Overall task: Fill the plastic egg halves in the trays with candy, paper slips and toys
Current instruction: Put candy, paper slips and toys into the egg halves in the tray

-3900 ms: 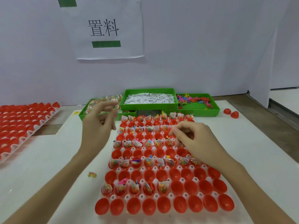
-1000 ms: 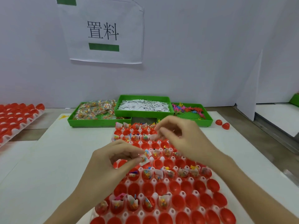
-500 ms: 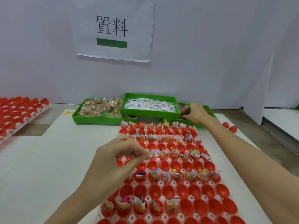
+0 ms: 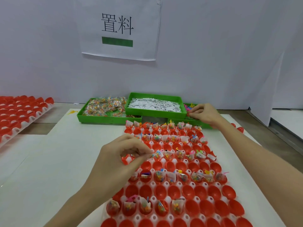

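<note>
Left hand (image 4: 118,163) pinches a candy packet (image 4: 155,155) over the egg tray (image 4: 165,183) on the bench, just left of the filled middle row, while the right hand (image 4: 203,114) pinches among toys (image 4: 188,106) in the far green bin, well beyond the tray
</note>
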The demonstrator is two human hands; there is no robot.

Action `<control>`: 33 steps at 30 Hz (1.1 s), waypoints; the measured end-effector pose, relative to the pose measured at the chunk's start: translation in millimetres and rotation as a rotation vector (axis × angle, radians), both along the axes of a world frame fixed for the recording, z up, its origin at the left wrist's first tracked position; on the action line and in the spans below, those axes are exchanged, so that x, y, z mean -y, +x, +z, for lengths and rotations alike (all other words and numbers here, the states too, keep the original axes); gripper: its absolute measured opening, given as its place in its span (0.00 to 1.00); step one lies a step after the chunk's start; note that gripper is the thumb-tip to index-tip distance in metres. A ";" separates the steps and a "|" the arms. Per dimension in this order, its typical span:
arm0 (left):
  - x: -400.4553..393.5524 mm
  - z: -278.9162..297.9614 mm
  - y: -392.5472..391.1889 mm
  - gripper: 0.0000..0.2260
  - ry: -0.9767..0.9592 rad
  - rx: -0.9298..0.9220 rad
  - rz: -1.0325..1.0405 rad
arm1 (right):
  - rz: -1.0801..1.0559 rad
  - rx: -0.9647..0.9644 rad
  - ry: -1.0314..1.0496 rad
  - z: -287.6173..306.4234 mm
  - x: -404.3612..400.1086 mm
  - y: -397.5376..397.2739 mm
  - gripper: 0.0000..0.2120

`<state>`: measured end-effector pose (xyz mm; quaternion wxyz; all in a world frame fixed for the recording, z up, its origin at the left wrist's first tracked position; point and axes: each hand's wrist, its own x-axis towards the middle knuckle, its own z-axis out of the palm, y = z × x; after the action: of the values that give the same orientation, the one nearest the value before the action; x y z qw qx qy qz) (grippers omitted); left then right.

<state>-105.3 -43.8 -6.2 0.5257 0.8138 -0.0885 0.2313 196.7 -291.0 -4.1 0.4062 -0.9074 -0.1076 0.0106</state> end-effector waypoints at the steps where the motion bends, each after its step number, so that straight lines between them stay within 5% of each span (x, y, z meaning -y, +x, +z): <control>1: -0.2 -0.2 -0.1 0.03 -0.002 0.000 0.003 | 0.005 0.009 0.015 1.0 5.0 -1.7 0.08; 12: 6.9 -0.5 -1.8 0.05 -0.116 -0.051 -0.016 | 0.199 0.020 0.426 36.1 25.6 -130.2 0.08; 17: 18.1 3.4 -7.2 0.06 -0.208 -0.082 -0.076 | 0.408 0.024 0.433 25.3 10.1 -205.4 0.03; 25: 40.5 3.0 -9.3 0.07 -0.092 0.030 -0.057 | 0.539 0.030 0.416 18.9 -2.6 -230.3 0.04; 33: 59.1 5.2 -12.3 0.05 0.005 -0.039 -0.185 | 0.697 -0.184 0.208 46.3 38.0 -231.2 0.08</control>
<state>-117.6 -102.9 -1.0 0.5445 0.8077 -0.1537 0.1656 -34.5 -328.9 42.2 0.4759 -0.7655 -0.3736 0.2190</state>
